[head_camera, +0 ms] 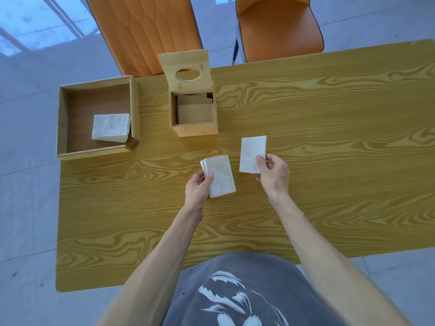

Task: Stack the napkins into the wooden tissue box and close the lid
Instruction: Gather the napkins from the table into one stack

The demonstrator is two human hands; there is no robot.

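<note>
The wooden tissue box stands on the table with its lid raised upright, oval hole showing. Several napkins lie inside the tissue box. My left hand grips a small stack of white napkins above the table's middle. My right hand pinches a single white napkin by its lower right corner, to the right of the stack and in front of the box. Another pile of napkins rests in the wooden tray at the left.
The wood-grain table stretches far to the right. Two orange chairs stand behind its far edge. The tray overhangs the table's left edge. A grey tiled floor surrounds everything.
</note>
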